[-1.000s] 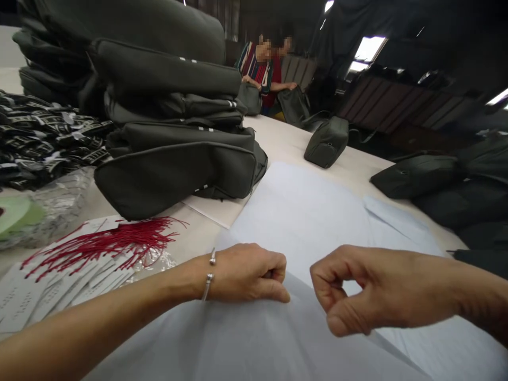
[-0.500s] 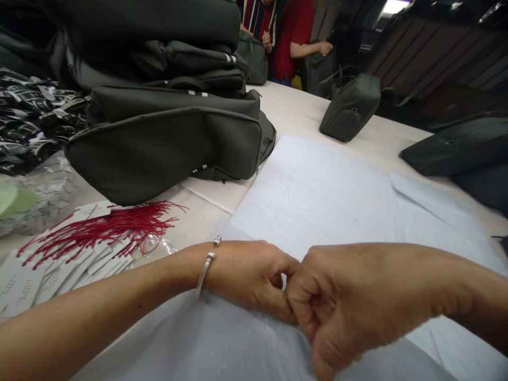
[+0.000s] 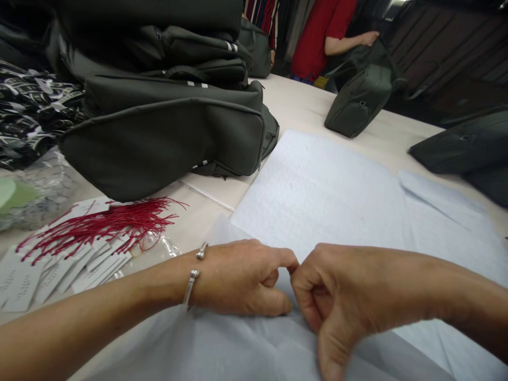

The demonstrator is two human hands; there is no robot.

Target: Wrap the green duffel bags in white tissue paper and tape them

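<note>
Thin pale blue tissue paper [image 3: 317,196] lies spread over the table in front of me. My left hand [image 3: 242,278], with a silver bangle on its wrist, pinches a fold of this paper near the front edge. My right hand [image 3: 341,296] meets it knuckle to knuckle and pinches the same fold. Both hands have their fingers curled in tight on the paper.
A stack of dark green bags [image 3: 166,106] stands at the back left. Red-stringed white tags [image 3: 91,233] lie at the left by clear plastic wrap [image 3: 35,196]. More green bags [image 3: 359,103] rest at the back and right [image 3: 460,148]. A person in red [image 3: 325,37] handles a bag across the table.
My hands were apart a second ago; they have come together on the paper fold. The view has dipped downward and closer to the table.
</note>
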